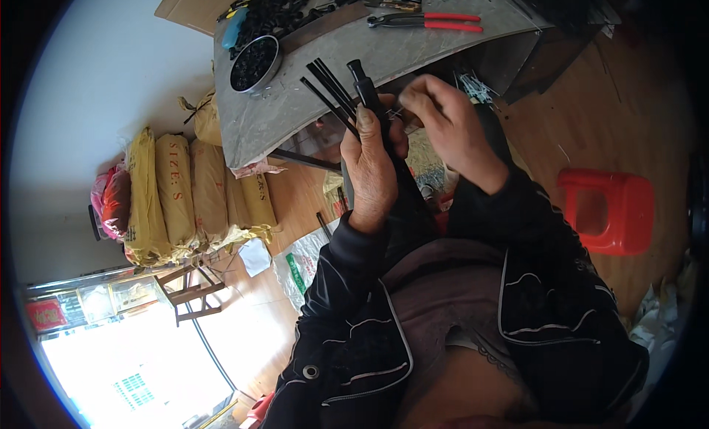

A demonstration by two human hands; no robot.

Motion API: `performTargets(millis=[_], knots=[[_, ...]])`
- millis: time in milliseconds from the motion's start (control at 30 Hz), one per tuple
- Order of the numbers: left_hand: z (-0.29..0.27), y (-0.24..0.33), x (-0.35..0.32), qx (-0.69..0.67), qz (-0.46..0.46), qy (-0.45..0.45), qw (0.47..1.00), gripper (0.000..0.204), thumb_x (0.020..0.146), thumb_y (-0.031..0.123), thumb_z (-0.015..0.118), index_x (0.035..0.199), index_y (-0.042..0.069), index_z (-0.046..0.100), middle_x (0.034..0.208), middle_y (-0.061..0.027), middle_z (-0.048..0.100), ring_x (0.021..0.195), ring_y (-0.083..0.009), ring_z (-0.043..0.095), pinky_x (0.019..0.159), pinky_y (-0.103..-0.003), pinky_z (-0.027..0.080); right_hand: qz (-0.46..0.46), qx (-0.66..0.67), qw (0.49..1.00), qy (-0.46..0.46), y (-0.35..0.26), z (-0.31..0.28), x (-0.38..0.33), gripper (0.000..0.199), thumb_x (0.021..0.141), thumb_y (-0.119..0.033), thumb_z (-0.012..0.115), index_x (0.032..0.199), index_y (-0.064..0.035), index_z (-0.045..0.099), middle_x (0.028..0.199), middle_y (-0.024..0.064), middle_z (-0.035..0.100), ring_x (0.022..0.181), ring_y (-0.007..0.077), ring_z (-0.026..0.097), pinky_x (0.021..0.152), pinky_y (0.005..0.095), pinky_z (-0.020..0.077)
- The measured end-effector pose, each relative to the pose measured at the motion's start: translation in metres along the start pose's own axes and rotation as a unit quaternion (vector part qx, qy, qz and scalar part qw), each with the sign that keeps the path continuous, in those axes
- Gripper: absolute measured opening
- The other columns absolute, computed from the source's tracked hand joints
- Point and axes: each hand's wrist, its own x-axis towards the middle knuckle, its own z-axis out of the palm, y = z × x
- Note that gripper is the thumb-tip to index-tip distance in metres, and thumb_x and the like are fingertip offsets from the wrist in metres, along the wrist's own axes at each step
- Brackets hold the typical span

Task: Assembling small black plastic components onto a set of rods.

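Note:
My left hand point(371, 167) is wrapped round a black tubular piece point(362, 80) with a stepped, narrower end pointing up and away from me. Several thin black rods point(330, 89) fan out from the same grip, to the left of the tube. Close to its right side is my right hand point(461, 137), thumb and fingers pinched together. A thin, shiny wire-like bit point(394, 113) shows by those fingertips, but blur keeps me from telling whether they hold it. Both hands are above my lap, just in front of the table's near edge.
On the grey table point(247, 130) are a bowl point(276, 70) of small black parts, a heap of black pieces point(284, 15) and red-handled pincers point(443, 21). A red plastic stool point(636, 207) stands right; full yellow sacks point(176, 174) and a wooden stool point(193, 290) are left.

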Motion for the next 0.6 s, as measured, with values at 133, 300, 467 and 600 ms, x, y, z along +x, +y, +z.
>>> performTargets(millis=[133, 300, 467, 600], knots=[[0.003, -0.004, 0.003, 0.032, 0.014, -0.003, 0.999, 0.041, 0.103, 0.037, 0.037, 0.114, 0.001, 0.055, 0.070, 0.0014, 0.050, 0.058, -0.0060, 0.043, 0.052, -0.021, 0.035, 0.095, 0.013, 0.993, -0.070, 0.014, -0.013, 0.010, 0.024, 0.100, -0.024, 0.049, 0.090, -0.0040, 0.058, 0.074, 0.0008, 0.059, 0.063, 0.0057, 0.053, 0.059, 0.0214, 0.0427], [-0.003, -0.004, 0.001, 0.017, 0.013, -0.032, 0.999, 0.043, 0.103, 0.036, 0.038, 0.118, -0.001, 0.052, 0.070, 0.0008, 0.050, 0.059, -0.0070, 0.045, 0.055, -0.022, 0.038, 0.106, 0.086, 0.986, -0.095, 0.027, -0.023, 0.005, 0.024, 0.100, -0.023, 0.049, 0.089, -0.0044, 0.058, 0.075, -0.0001, 0.060, 0.064, 0.0058, 0.054, 0.058, 0.0216, 0.0429], [0.003, -0.004, 0.002, 0.079, 0.005, -0.113, 0.990, 0.048, 0.100, 0.045, 0.040, 0.116, 0.000, 0.050, 0.068, -0.0017, 0.045, 0.059, -0.0145, 0.047, 0.057, -0.027, 0.040, -0.118, -0.366, 0.918, 0.096, 0.034, -0.102, 0.089, 0.023, 0.086, -0.030, 0.064, 0.082, -0.0066, 0.062, 0.075, 0.0066, 0.064, 0.071, 0.0238, 0.062, 0.064, 0.0357, 0.0473], [0.002, -0.008, 0.004, 0.068, 0.012, -0.103, 0.992, 0.045, 0.100, 0.044, 0.041, 0.108, 0.001, 0.051, 0.064, -0.0018, 0.044, 0.056, -0.0150, 0.047, 0.053, -0.027, 0.039, -0.253, -0.642, 0.718, 0.087, 0.055, -0.130, 0.126, 0.027, 0.080, -0.034, 0.067, 0.082, -0.0075, 0.063, 0.080, 0.0090, 0.063, 0.081, 0.0299, 0.059, 0.070, 0.0447, 0.0437]])
